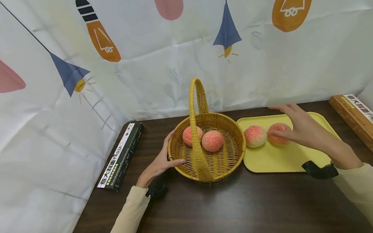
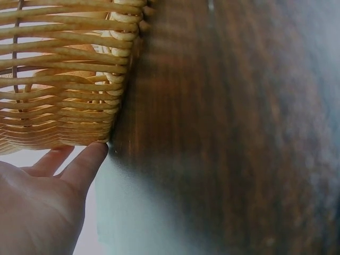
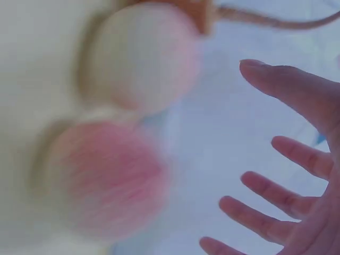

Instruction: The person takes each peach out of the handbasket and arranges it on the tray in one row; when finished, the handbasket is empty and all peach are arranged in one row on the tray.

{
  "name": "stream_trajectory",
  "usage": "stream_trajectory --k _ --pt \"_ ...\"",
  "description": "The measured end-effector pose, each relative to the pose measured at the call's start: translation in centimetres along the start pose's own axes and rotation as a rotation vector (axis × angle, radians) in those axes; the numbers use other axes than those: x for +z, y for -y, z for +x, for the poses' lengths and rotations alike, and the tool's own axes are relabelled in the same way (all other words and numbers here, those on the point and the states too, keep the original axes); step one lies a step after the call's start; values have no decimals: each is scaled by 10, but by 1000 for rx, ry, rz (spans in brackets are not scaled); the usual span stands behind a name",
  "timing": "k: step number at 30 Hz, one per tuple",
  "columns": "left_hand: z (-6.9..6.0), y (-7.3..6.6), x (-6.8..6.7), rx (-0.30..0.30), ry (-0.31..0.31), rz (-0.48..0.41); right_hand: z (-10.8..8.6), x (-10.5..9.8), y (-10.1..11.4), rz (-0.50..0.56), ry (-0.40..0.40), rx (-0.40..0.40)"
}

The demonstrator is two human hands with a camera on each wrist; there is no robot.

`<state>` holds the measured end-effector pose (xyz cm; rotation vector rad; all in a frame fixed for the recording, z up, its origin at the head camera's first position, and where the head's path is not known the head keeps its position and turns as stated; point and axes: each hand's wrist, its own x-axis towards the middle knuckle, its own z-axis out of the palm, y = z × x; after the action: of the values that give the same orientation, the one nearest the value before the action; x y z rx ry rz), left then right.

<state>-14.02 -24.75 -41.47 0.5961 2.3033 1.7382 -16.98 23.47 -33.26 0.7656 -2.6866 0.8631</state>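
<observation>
A yellow wicker basket point(image 1: 230, 165) with a tall arched handle stands mid-table, holding two pink peaches, one left point(image 1: 187, 136) and one right point(image 1: 212, 141). My left hand point(image 1: 158, 163) holds the basket's left side, thumb across the front rim and fingers along the outer wall. In the left wrist view, fingertips point(image 2: 95, 151) touch the weave low down. Two more peaches, a paler one point(image 1: 255, 136) and a pinker one point(image 1: 278, 128), lie side by side on a yellow tray point(image 1: 271, 161). Above the pinker one my right hand point(image 1: 306, 127) hovers, fingers spread, thumb apart, gripping nothing.
A dark pasta box point(image 1: 120, 157) lies left of the basket. At the far right edge is a brown pasta box point(image 1: 354, 118). A printed white cloth point(image 1: 140, 84) hangs behind the dark wooden table point(image 1: 227, 207). The tray's left edge sits close beside the basket.
</observation>
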Motion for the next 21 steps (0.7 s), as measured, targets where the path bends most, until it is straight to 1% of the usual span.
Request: stream_trajectory --k 3,6,9,11,13,16,18,21 --pt "-1 0 0 -8 -2 9 12 -6 34 57 -45 -60" --pt "-1 -2 1 -13 2 17 23 -8 64 108 -94 -169" --pt "0 -4 1 -16 11 22 32 -4 86 160 -122 -270" --pt "0 -5 0 -24 9 40 39 4 96 213 -116 -298" --pt "-1 -7 -1 -30 5 59 46 16 103 277 -93 -304" --pt "-2 -8 -2 -27 3 80 56 42 106 355 -29 -279" --pt "-2 -7 -1 -18 5 72 60 60 104 380 20 -266" --pt "-3 -6 0 -14 3 66 64 84 97 378 92 -252"
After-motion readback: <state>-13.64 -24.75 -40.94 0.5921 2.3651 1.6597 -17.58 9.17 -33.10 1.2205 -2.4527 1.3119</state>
